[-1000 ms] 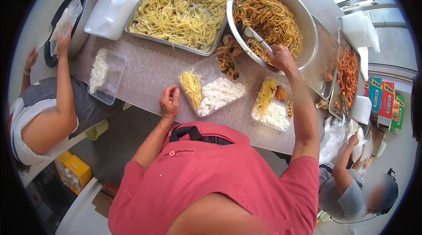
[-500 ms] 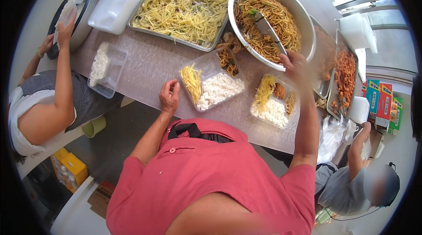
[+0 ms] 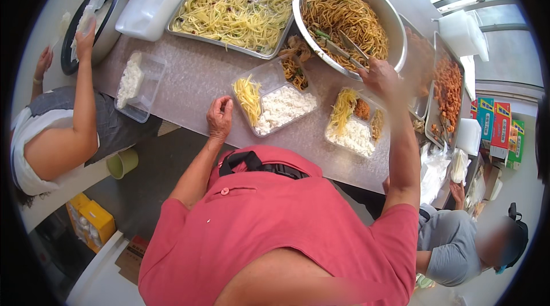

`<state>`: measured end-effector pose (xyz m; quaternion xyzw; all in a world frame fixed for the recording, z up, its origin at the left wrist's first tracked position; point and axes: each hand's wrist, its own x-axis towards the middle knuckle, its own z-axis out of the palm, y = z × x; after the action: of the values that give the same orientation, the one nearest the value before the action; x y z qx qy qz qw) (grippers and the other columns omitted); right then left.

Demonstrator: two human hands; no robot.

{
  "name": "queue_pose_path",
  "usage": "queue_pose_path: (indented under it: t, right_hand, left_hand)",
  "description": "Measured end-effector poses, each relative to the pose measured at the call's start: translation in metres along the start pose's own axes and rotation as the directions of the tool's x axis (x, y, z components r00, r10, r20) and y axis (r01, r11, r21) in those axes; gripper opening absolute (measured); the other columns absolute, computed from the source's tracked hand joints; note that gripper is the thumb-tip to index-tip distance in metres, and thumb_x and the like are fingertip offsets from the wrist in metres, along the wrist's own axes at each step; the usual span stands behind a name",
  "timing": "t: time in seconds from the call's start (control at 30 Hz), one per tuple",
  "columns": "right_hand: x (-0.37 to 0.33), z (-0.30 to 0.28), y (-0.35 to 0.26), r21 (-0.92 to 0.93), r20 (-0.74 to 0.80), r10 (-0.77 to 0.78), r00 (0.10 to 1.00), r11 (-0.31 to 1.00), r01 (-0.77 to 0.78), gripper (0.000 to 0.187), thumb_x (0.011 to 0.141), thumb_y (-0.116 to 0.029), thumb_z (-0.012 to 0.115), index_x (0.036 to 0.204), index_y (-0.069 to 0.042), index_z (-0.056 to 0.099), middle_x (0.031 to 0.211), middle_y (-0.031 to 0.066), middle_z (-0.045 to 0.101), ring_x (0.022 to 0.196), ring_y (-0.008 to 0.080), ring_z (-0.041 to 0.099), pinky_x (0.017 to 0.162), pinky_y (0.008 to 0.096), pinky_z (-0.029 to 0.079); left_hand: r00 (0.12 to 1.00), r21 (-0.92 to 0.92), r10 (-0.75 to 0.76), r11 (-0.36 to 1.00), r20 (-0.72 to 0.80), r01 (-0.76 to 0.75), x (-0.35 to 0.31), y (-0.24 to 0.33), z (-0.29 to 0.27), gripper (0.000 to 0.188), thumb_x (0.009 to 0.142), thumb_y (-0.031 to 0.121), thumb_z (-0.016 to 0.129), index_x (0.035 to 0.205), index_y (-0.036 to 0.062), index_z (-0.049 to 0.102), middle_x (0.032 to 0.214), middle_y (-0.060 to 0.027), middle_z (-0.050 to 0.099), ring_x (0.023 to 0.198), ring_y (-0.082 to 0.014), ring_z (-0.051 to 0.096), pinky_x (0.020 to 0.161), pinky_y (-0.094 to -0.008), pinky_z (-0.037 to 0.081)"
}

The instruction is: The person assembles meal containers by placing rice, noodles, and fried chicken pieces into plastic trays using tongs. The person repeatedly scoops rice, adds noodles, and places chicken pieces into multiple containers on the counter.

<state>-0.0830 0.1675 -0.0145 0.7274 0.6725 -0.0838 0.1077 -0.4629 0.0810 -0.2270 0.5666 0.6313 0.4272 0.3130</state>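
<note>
My right hand (image 3: pixel 379 76) grips metal tongs (image 3: pixel 337 51), whose jaws are down in brown noodles (image 3: pixel 344 11) inside a round steel basin (image 3: pixel 403 37). Just left of a clear compartment tray (image 3: pixel 275 130), my left hand (image 3: pixel 219 116) hangs loosely at the table edge with nothing in it. White rice (image 3: pixel 286 108), yellow shredded potato (image 3: pixel 247 100) and some brown noodles (image 3: pixel 295 74) lie in that tray's separate compartments. Under my right forearm sits a second clear tray (image 3: pixel 350 152), filled with rice, yellow shreds and brown food.
A big metal pan (image 3: pixel 275 54) of yellow shreds stands beside the basin. Trays with reddish-brown food (image 3: pixel 447 91) lie at the right. On the left, a person (image 3: pixel 57 140) works by a dark-rimmed pot (image 3: pixel 114 17); a rice tray (image 3: pixel 137 114) is near. Another person (image 3: pixel 452 243) works at lower right.
The tongs have dropped lower into the noodles toward the basin's near side, and their jaws now show apart. My left hand has barely moved. The person at the right has shifted downward.
</note>
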Motion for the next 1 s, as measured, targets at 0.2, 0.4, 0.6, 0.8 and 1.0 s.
queue_pose_path:
  t: [0.2,0.4,0.6,0.8,1.0]
  right_hand:
    - [0.042,0.035,-0.001,-0.112,0.085,-0.055,0.995,0.992,0.064,0.027,0.080,-0.028,0.056,0.085,-0.001,0.060,0.084,0.0201,0.064,0.082,0.0352,0.063,0.073,0.0426,0.050]
    - [0.025,0.025,0.002,0.123,-0.087,-0.045,0.995,0.991,0.056,0.022,0.082,-0.024,0.056,0.085,-0.002,0.061,0.078,0.0209,0.062,0.077,0.0359,0.061,0.071,0.0449,0.048]
    - [-0.010,-0.004,-0.006,0.289,-0.295,-0.011,0.955,0.952,0.100,0.022,0.081,-0.021,0.062,0.078,0.000,0.058,0.065,0.0230,0.059,0.065,0.0376,0.061,0.062,0.0446,0.048]
    - [-0.024,-0.006,-0.011,0.320,-0.317,0.012,0.948,0.943,0.095,0.023,0.080,-0.020,0.064,0.075,0.001,0.056,0.064,0.0227,0.058,0.062,0.0375,0.060,0.059,0.0442,0.046]
    - [-0.031,0.006,-0.003,0.247,-0.392,-0.028,0.920,0.960,0.134,0.023,0.080,-0.021,0.064,0.077,0.000,0.056,0.065,0.0216,0.059,0.064,0.0374,0.060,0.059,0.0434,0.047]
  left_hand:
    - [1.000,-0.013,-0.012,1.000,0.016,0.012,0.001,0.001,0.001,0.017,0.085,0.019,0.060,0.092,0.0032,0.062,0.081,-0.0075,0.061,0.067,-0.0167,0.058,0.058,-0.0285,0.047]
    - [1.000,-0.037,-0.018,0.999,-0.006,0.018,-0.002,-0.002,0.002,0.017,0.085,0.019,0.060,0.092,0.0031,0.062,0.080,-0.0069,0.060,0.065,-0.0157,0.057,0.057,-0.0275,0.046]
    - [1.000,-0.055,-0.020,0.998,-0.010,0.020,-0.002,-0.005,0.002,0.017,0.086,0.019,0.060,0.092,0.0029,0.062,0.080,-0.0070,0.061,0.065,-0.0156,0.057,0.057,-0.0275,0.046]
    - [1.000,-0.036,0.010,0.999,-0.001,-0.010,-0.001,-0.002,0.002,0.018,0.085,0.019,0.061,0.092,0.0024,0.062,0.081,-0.0078,0.061,0.066,-0.0168,0.058,0.060,-0.0287,0.047]
    - [0.999,-0.041,-0.018,0.999,0.030,0.019,-0.001,-0.004,0.001,0.018,0.085,0.019,0.061,0.093,0.0020,0.062,0.081,-0.0085,0.062,0.068,-0.0181,0.060,0.061,-0.0292,0.048]
